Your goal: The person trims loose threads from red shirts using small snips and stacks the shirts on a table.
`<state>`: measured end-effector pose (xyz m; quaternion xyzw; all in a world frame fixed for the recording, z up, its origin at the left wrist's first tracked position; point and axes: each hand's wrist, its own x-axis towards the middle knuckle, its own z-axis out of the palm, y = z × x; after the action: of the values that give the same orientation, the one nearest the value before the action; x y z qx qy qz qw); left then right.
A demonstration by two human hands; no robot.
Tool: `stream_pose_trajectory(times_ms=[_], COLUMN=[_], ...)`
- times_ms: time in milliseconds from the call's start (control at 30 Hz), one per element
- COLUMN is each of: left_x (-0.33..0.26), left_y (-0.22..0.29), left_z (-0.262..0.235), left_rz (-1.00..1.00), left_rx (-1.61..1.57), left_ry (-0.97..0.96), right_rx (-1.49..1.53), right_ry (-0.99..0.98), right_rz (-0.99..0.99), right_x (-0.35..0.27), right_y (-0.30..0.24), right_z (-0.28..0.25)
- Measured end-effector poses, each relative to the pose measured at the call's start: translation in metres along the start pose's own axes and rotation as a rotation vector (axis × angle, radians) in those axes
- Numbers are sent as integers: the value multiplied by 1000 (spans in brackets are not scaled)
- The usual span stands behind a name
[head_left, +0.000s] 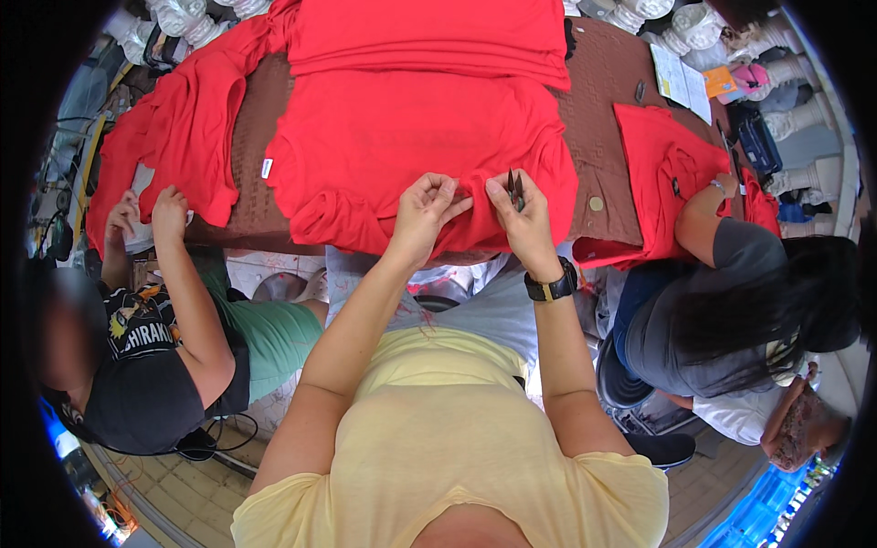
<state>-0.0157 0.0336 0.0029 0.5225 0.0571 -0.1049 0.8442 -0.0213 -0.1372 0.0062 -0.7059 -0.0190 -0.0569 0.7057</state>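
Note:
A red shirt (411,137) lies spread on the brown-covered table in front of me, its near edge bunched at the table's front. My left hand (425,215) is closed on a fold of this edge, thumb and fingertips together. Just to its right, my right hand (523,219) has dark thread snips (516,190) in its closed fingers, blades pointing away from me. That hand's fingertips also touch the gathered red cloth between both hands. A small white label (267,168) shows at the shirt's left side.
A stack of folded red shirts (429,36) stands beyond. At left a person's hands (146,215) handle red cloth; at right another person (740,292) bends over a red garment (667,183). Papers (681,84) and a round disc (596,203) lie on the brown tablecloth (598,100).

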Motion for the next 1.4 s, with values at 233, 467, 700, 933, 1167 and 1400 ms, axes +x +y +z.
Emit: stream_pose_trajectory(times_ms=[233,467,700,933,1167,1400], left_x=[-5,-5,-10,-10,-24,-6], left_y=[0,1,1,-6,0,1], left_z=[5,-4,16,3,-5,-19], left_rz=[16,-17,95,136,263,183], left_rx=[-11,93,69,238,549,360], left_ry=[-7,-62,98,-55,-171,-97], right_rx=[23,-1,2,-1,62,-289], right_ry=[0,-123,-61,-62,3,107], right_rz=[57,288,342,343,204,-62], right_x=[-29,-39,-32,-25,-36,-8], right_y=[-51,-20,-15,-10,-12,-10], right_z=[19,36,39,36,19,8])
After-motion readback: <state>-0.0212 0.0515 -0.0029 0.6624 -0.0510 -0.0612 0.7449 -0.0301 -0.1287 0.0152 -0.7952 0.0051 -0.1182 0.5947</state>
